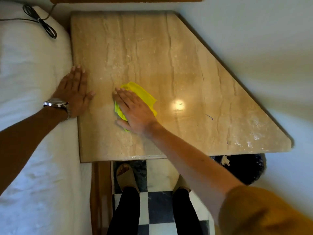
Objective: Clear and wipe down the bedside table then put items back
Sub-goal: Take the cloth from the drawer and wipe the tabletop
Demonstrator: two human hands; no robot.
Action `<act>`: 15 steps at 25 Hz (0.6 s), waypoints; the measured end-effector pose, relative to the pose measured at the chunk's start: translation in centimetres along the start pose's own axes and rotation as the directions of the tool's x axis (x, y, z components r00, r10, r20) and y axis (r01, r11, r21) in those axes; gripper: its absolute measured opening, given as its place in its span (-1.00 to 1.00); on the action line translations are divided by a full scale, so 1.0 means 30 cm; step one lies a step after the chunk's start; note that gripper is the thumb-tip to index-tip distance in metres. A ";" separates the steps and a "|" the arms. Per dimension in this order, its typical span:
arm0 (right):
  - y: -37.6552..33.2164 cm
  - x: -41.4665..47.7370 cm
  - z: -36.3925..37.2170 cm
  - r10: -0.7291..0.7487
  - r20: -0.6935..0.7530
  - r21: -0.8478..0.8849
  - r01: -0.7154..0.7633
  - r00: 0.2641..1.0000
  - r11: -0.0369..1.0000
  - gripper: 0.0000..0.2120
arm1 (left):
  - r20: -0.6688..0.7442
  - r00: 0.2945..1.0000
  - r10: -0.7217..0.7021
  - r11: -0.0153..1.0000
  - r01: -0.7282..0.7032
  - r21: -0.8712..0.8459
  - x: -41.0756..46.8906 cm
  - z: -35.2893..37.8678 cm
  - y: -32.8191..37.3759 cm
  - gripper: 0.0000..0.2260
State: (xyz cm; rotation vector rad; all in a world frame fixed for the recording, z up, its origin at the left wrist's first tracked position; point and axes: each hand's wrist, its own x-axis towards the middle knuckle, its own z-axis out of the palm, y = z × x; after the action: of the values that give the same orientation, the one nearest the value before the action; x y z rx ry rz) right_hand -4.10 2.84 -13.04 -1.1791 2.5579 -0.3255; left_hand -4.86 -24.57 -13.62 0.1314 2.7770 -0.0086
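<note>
The bedside table (152, 48) has a beige marble top with a slanted right edge and nothing standing on it. A yellow cloth (144, 95) lies on the top near its middle left. My right hand (133, 111) presses flat on the cloth with straight fingers pointing up and left. My left hand (74, 94), with a metal watch on the wrist, rests flat on the table's left edge beside the bed.
A white bed (33, 82) with a pillow lies along the left, and a coiled black cable (40, 21) sits on the pillow. White walls close in the back and right. Below the table are a checkered floor (157, 200), my feet in sandals and a dark rug (245, 168).
</note>
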 end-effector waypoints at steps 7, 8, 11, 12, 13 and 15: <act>0.298 0.136 -0.117 0.193 -0.078 -0.008 -0.194 0.978 0.981 -0.16 | 0.047 0.998 -0.034 0.999 0.033 0.029 0.012 0.020 -0.031 -0.25; 0.316 0.176 -0.134 0.257 -0.082 -0.005 -0.259 0.963 0.966 -0.16 | 0.043 0.998 -0.035 0.999 0.033 0.035 0.008 0.027 -0.034 -0.25; 0.320 0.248 -0.150 0.429 -0.108 0.019 -0.430 0.897 0.903 -0.15 | 0.029 0.999 -0.041 0.999 0.040 0.024 0.002 0.035 -0.036 -0.26; 0.301 0.241 -0.142 0.467 -0.125 0.044 -0.466 0.875 0.884 -0.17 | 0.024 0.999 -0.034 0.999 0.034 0.019 0.003 0.036 -0.034 -0.26; 0.270 0.221 -0.127 0.487 -0.143 0.071 -0.482 0.861 0.873 -0.19 | 0.023 0.999 -0.028 0.999 0.028 0.017 0.005 0.036 -0.033 -0.26; 0.170 0.140 -0.078 0.505 -0.175 0.113 -0.492 0.845 0.863 -0.23 | 0.039 0.999 -0.028 1.000 0.027 0.006 0.009 0.034 -0.034 -0.27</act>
State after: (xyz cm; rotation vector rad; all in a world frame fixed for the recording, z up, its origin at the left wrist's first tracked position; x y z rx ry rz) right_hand -11.10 3.03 -13.30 -0.4337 2.8796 -0.4098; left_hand -4.85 -25.60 -14.67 0.0934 2.7401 -0.0250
